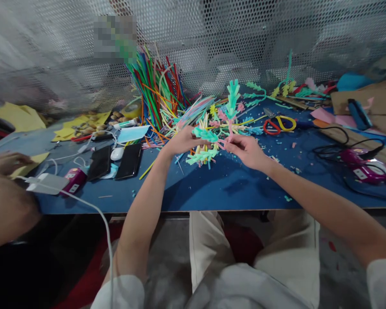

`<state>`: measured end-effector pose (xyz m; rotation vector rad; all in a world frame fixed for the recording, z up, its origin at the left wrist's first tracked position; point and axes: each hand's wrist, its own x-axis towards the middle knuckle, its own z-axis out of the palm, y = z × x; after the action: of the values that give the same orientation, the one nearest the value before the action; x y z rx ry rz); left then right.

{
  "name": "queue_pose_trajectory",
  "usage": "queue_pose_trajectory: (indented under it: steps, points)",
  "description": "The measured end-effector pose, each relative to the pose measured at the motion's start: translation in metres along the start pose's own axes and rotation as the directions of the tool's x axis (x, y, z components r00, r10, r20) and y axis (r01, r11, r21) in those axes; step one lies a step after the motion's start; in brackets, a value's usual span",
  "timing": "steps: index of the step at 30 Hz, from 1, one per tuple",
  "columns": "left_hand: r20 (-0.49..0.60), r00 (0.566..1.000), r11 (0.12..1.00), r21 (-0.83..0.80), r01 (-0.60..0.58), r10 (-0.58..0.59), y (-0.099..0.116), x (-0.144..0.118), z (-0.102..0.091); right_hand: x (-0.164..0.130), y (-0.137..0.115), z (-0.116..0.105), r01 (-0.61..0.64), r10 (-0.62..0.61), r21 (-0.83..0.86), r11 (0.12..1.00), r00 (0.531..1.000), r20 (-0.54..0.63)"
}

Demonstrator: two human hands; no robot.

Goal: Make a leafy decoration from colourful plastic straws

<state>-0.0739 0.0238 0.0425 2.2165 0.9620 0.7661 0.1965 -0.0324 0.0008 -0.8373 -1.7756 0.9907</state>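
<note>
Over the blue table [218,184], my left hand [183,141] grips a bundle of fringed straw pieces [203,148], teal, green and yellow, with a tall teal sprig [233,96] rising behind it. My right hand [244,150] pinches a thin pink stem of the same bundle from the right. Both hands meet at the middle of the table, a little above its surface.
A heap of coloured straws [157,90] leans on the mesh wall. Scissors [278,124] lie to the right, a pink glue gun [362,165] with black cable further right. Two phones [128,161], a mouse and a charger lie left. Another person's hand [6,163] rests at the left edge.
</note>
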Motion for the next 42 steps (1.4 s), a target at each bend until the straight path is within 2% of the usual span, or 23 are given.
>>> queue_pose_trajectory:
  steps: [3, 6, 7, 10, 12, 14, 17, 19, 22, 24, 26, 29, 31, 35, 37, 39, 40, 42]
  points:
    - [0.130, 0.991, 0.992, -0.119, 0.051, -0.035, -0.005, 0.002, 0.011, 0.003, 0.000, 0.000, -0.008, 0.010, 0.167, 0.986, 1.000, -0.016]
    - [0.143, 0.989, 0.980, -0.199, -0.001, 0.030, -0.002, 0.003, 0.027, 0.006, 0.003, 0.000, -0.006, 0.039, 0.317, 0.948, 0.994, -0.097]
    - [0.100, 0.995, 0.981, -0.191, -0.001, 0.020, 0.001, 0.003, 0.034, 0.007, 0.005, 0.001, -0.005, 0.057, 0.359, 0.933, 0.989, -0.136]
    - [0.183, 0.983, 0.987, -0.157, 0.039, -0.010, 0.016, 0.003, 0.057, 0.010, 0.010, 0.001, 0.006, 0.107, 0.414, 0.910, 0.963, -0.248]
    - [0.198, 0.980, 0.983, -0.182, 0.007, 0.030, 0.026, 0.003, 0.072, 0.011, 0.013, 0.001, 0.020, 0.105, 0.368, 0.930, 0.943, -0.316]
    - [0.152, 0.987, 0.988, -0.150, -0.024, 0.047, 0.033, 0.003, 0.085, 0.011, 0.015, -0.001, 0.042, 0.057, 0.242, 0.969, 0.921, -0.386]
    - [0.002, 0.995, 0.989, 0.103, -0.103, 0.104, 0.035, 0.001, 0.096, 0.010, 0.017, -0.007, 0.045, -0.071, -0.069, 0.997, 0.895, -0.441]
    - [-0.108, 0.979, 0.937, 0.326, -0.128, 0.171, 0.033, 0.000, 0.095, 0.010, 0.018, -0.012, 0.043, -0.131, -0.215, 0.976, 0.898, -0.419]
    - [-0.220, 0.934, 0.823, 0.556, -0.116, 0.280, 0.028, 0.001, 0.081, 0.011, 0.021, -0.018, 0.051, -0.152, -0.271, 0.961, 0.919, -0.365]
    - [-0.236, 0.909, 0.782, 0.607, -0.138, 0.344, 0.025, 0.003, 0.069, 0.012, 0.023, -0.019, 0.046, -0.145, -0.288, 0.956, 0.931, -0.335]
    - [-0.238, 0.899, 0.780, 0.605, -0.160, 0.368, 0.022, 0.005, 0.056, 0.013, 0.024, -0.020, 0.040, -0.133, -0.300, 0.953, 0.945, -0.297]
    - [-0.235, 0.908, 0.826, 0.536, -0.176, 0.346, 0.017, 0.008, 0.043, 0.013, 0.023, -0.021, 0.046, -0.117, -0.303, 0.952, 0.969, -0.219]
    - [-0.214, 0.931, 0.869, 0.466, -0.168, 0.295, 0.016, 0.009, 0.037, 0.013, 0.021, -0.021, 0.043, -0.103, -0.291, 0.956, 0.975, -0.195]
    - [-0.076, 0.993, 0.965, 0.253, -0.066, 0.087, 0.011, 0.007, 0.027, 0.013, 0.015, -0.021, 0.028, -0.065, -0.233, 0.972, 0.987, -0.150]
    - [-0.060, 0.998, 0.991, 0.136, 0.012, -0.003, 0.006, 0.006, 0.023, 0.012, 0.011, -0.020, 0.033, -0.052, -0.198, 0.980, 0.994, -0.094]
    - [-0.068, 0.997, 0.999, 0.025, 0.034, -0.032, 0.001, 0.005, 0.019, 0.011, 0.007, -0.019, 0.020, -0.023, -0.161, 0.987, 1.000, -0.018]
    - [-0.045, 0.998, 0.999, -0.025, 0.032, -0.033, -0.001, 0.006, 0.018, 0.010, 0.005, -0.019, 0.010, -0.007, -0.148, 0.989, 1.000, 0.023]
    - [0.070, 0.997, 0.994, -0.105, 0.031, -0.024, -0.001, 0.005, 0.014, 0.009, 0.002, -0.018, -0.006, 0.021, -0.147, 0.989, 0.995, 0.095]
